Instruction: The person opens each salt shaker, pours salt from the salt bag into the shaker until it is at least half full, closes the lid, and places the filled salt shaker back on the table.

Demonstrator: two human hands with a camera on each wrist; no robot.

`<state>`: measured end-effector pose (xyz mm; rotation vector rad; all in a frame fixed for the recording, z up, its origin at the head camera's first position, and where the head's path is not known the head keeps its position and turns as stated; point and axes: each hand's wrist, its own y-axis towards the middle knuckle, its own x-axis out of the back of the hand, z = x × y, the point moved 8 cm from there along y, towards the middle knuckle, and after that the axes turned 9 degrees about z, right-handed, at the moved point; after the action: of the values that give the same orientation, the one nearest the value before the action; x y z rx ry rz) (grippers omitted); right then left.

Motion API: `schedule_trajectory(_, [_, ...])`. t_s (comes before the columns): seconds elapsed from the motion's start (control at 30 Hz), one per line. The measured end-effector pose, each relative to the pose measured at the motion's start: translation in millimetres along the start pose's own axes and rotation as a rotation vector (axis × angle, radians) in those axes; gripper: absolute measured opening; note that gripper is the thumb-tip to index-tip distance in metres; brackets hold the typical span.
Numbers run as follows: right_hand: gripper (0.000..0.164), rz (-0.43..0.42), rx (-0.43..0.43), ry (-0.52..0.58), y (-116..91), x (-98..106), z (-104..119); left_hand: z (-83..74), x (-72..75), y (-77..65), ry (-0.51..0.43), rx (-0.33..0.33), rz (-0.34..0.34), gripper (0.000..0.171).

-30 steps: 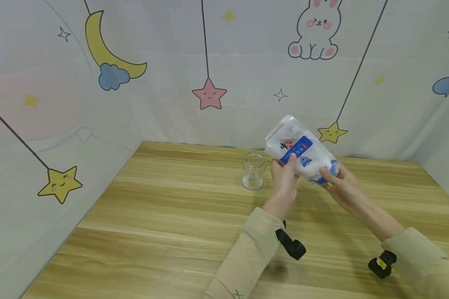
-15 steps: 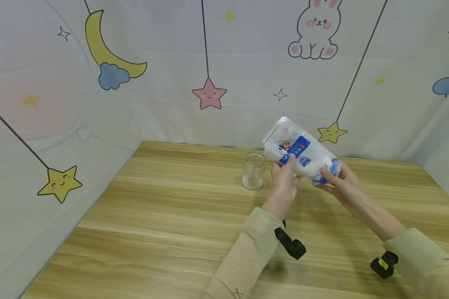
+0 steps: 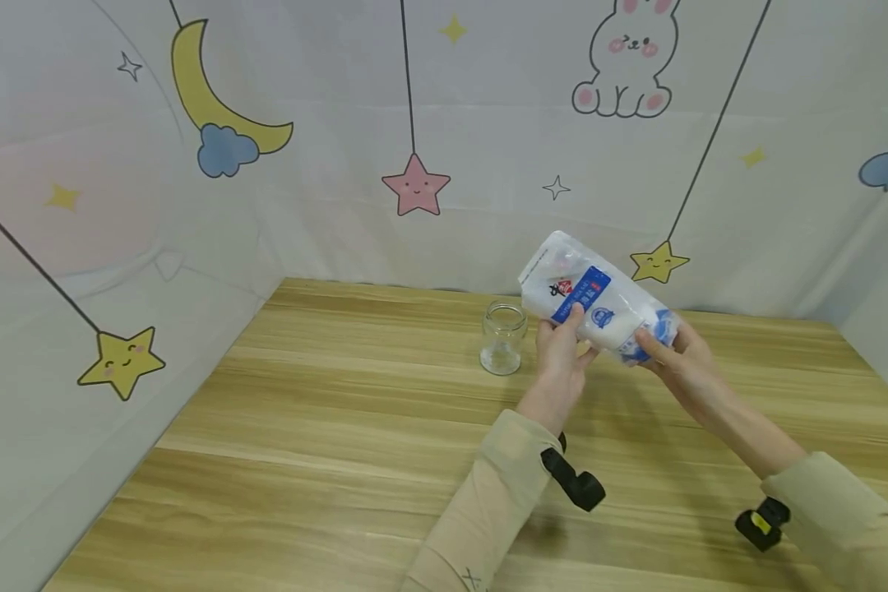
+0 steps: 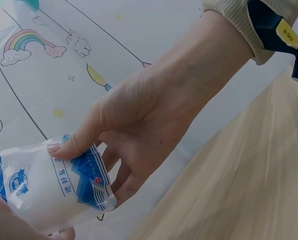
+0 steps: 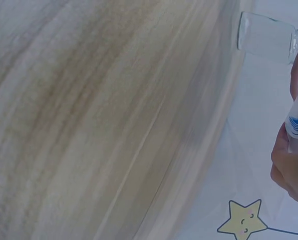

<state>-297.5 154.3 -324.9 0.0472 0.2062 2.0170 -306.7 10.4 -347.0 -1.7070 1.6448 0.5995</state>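
Observation:
A white and blue plastic bag of salt (image 3: 599,300) is held tilted above the table, its upper-left end near the glass jar (image 3: 502,339). The left hand (image 3: 558,362) grips the bag's near side, thumb lying on the blue label. At the lower-right end the right hand (image 3: 684,370) pinches the bag with its thumb on top. In the left wrist view the right hand (image 4: 138,120) holds the printed end, and part of the left hand (image 4: 8,220) shows at the lower left. Upright and uncapped, the jar looks clear; whether its base holds anything I cannot tell.
A wood-grain table (image 3: 303,427) carries the jar near its back edge. Behind it hangs a white cloth backdrop (image 3: 326,164) with cartoon stars, a moon and a rabbit. Black wrist devices (image 3: 573,481) sit at both cuffs.
The bag's upper end has shifted slightly left and tipped a little lower. The right hand has moved slightly right. The jar stays in place.

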Motion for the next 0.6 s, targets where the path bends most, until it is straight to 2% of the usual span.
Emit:
schedule_trajectory(0.3, [0.03, -0.052, 0.017, -0.058, -1.1, 1.3, 3.3, 1.5, -1.5, 0.7, -0.073, -0.006, 0.011, 0.03])
schedule_trajectory(0.6, [0.028, -0.086, 0.075, -0.069, -1.8, 2.9, 9.8, 3.5, -3.2, 1.9, -0.141, -0.007, 0.017, 0.03])
